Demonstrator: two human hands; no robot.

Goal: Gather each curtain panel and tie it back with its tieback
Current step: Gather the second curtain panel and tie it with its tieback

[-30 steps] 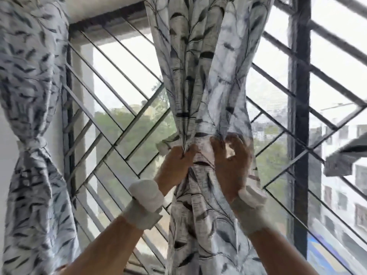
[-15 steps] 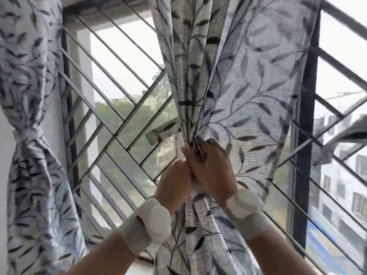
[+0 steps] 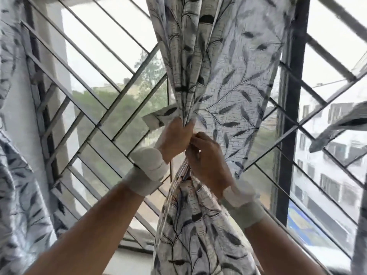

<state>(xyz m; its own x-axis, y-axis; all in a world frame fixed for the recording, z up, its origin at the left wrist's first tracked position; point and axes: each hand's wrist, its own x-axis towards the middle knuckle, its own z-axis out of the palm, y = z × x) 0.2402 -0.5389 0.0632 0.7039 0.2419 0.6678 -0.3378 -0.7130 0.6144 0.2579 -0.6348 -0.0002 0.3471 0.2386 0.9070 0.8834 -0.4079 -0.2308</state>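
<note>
Head view: window grille (image 3: pixel 95 108) filling background. Middle curtain panel (image 3: pixel 228 76) hanging at centre, bunching to narrow waist where both hands are meeting. Second curtain panel (image 3: pixel 17 195) hanging at far left, well apart. Tieback (image 3: pixel 158 118) strip poking out left of waist. Left hand (image 3: pixel 175 138) closing around gathered folds and tieback. Right hand (image 3: pixel 208 161) pinching cloth just beside it. Step judged: binding middle panel. Next move likely needing tieback drawn round and knotted without loosening gather.
</note>
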